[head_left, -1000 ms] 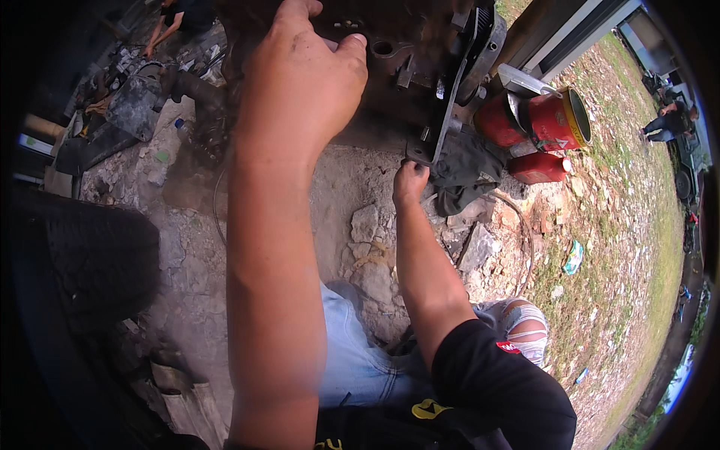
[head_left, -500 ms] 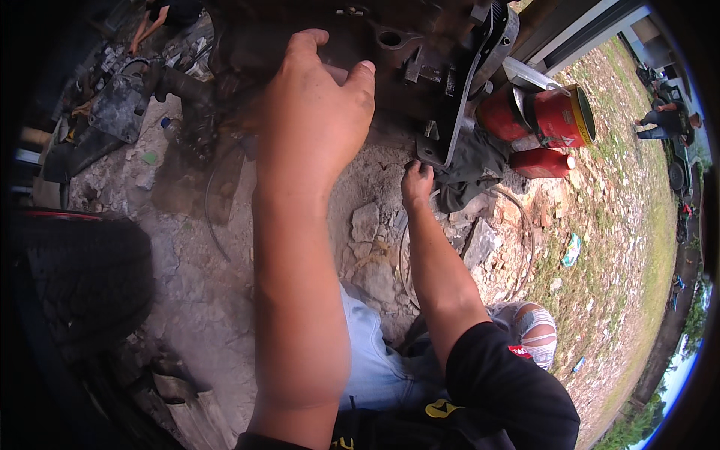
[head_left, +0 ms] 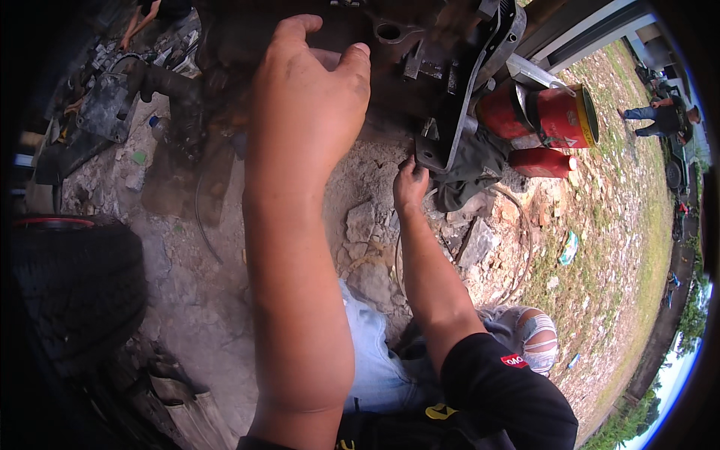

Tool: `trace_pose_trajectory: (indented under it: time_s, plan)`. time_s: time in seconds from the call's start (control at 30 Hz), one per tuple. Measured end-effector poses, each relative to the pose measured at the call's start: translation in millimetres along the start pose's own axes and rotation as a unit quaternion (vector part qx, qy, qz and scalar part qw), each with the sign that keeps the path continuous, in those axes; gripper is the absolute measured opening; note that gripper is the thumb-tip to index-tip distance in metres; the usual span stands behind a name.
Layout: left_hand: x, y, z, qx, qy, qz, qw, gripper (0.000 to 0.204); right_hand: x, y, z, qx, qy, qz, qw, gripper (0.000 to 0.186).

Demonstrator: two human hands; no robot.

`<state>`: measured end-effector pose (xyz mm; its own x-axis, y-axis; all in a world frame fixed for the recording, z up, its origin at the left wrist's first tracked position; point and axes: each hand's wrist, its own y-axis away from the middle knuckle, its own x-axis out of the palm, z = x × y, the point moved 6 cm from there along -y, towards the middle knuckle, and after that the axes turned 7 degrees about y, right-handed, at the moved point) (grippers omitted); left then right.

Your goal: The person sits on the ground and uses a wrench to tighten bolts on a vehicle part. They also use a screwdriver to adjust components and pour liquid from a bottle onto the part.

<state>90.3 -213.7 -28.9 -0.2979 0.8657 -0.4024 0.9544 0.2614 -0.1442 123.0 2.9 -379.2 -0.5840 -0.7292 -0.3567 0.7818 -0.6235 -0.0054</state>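
Flanged metal bracket point(head_left: 455, 124), dark, stands at the right edge of a dark, greasy metal assembly point(head_left: 397, 64). I read its long axis as running from the holed near end upward and slightly right, away from me. Right hand point(head_left: 411, 186) is nearer: its fingertips meet or nearly meet the underside of that end. I cannot tell whether this grip is clamped or merely resting. Left hand point(head_left: 311, 105) is left of the bracket, over the assembly; thumb and forefinger apart, remaining fingers hidden, so I cannot tell if that grip holds anything.

Edges: dark cloth point(head_left: 472, 169) just beside the bracket end; red bucket point(head_left: 559, 120) and red jug point(head_left: 536, 163) farther right. Tyre point(head_left: 82, 292) well left. I judge the most room to be between the forearms, over rubble ground point(head_left: 367, 277).
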Motion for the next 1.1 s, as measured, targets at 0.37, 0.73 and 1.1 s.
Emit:
trace_pose_trajectory:
  time_s: [0.37, 0.73, 1.1]
  plan:
    - [4.5, 4.8, -9.2, 0.011, 0.005, 0.012, 1.000, 0.054, 18.2, 3.1, 14.7, 0.023, -0.111, 0.078, 0.991, 0.028]
    - [12.5, 6.5, -10.9, 0.004, 0.012, 0.031, 0.999, 0.055, 12.4, 2.6, 35.3, -0.040, -0.009, 0.044, 0.998, 0.028]
    - [19.7, -1.0, -2.8, 0.003, 0.015, 0.046, 0.999, 0.059, 25.0, -17.0, 23.8, -0.026, -0.182, 0.077, 0.980, 0.026]
